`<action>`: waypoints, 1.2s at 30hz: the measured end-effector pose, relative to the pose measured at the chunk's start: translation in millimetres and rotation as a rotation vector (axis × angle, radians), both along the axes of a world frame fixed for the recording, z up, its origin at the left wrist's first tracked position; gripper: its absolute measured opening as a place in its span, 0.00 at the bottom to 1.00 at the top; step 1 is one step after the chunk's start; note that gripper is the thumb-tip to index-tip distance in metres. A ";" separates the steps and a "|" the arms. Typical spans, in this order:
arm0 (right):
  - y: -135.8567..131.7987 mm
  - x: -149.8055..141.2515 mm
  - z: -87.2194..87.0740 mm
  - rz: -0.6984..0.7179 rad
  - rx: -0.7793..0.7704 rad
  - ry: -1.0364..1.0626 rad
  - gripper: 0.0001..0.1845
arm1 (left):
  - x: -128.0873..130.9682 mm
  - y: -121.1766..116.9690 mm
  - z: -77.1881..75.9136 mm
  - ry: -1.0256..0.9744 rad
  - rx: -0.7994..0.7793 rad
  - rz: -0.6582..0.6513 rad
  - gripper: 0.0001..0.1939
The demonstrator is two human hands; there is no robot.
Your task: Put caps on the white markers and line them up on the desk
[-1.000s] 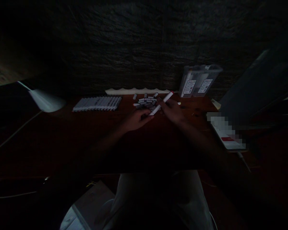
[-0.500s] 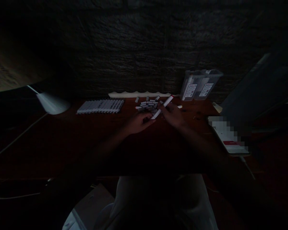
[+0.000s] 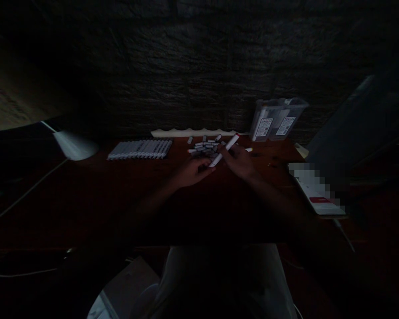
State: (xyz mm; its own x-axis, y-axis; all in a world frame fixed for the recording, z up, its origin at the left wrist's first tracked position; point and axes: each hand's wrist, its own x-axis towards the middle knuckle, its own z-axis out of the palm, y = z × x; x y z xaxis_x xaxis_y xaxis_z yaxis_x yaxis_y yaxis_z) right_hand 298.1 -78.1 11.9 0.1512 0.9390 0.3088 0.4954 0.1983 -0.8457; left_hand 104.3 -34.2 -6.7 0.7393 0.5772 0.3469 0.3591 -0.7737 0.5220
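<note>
A white marker (image 3: 232,141) with a red end slants up to the right between my two hands. The fingers of my left hand (image 3: 194,172) pinch its lower end. Higher up, my right hand (image 3: 241,163) is closed around its middle. Just behind lies a loose pile of marker caps and markers (image 3: 202,146), partly hidden by my fingers. Farther left, a row of white markers (image 3: 139,149) lies side by side on the brown wooden table (image 3: 193,208). The scene is dark, so fine detail on the marker does not show.
At the back right stand two clear plastic cases (image 3: 274,119) with white labels. A phone-like device (image 3: 319,190), partly pixelated, lies at the right, with a cable. A lamp base (image 3: 73,146) stands at the left. The brick wall (image 3: 193,66) rises behind the table.
Both hands keep hold of the marker in nearly the same place. The whole view has shifted very slightly; nothing else has visibly moved.
</note>
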 end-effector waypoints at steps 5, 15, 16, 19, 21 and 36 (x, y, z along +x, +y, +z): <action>1.4 0.7 -1.4 -0.004 0.005 -0.019 0.25 | 0.1 0.5 0.8 0.000 0.014 -0.003 0.12; 2.1 1.0 -3.4 -0.001 0.020 -0.018 0.24 | 0.7 0.8 1.0 -0.014 0.022 -0.015 0.11; 2.1 1.0 -3.6 0.005 0.022 -0.012 0.24 | 0.7 0.7 1.3 -0.012 0.023 -0.016 0.11; 2.0 0.8 -4.1 0.008 0.026 -0.006 0.25 | 0.3 0.2 1.9 -0.015 0.032 -0.013 0.11; 1.7 0.3 -4.1 -0.009 0.017 -0.011 0.24 | 0.0 0.2 1.6 -0.017 0.037 -0.011 0.11; 3.7 0.7 -5.7 -0.021 0.044 -0.040 0.21 | 0.2 0.3 0.8 0.005 0.020 0.001 0.12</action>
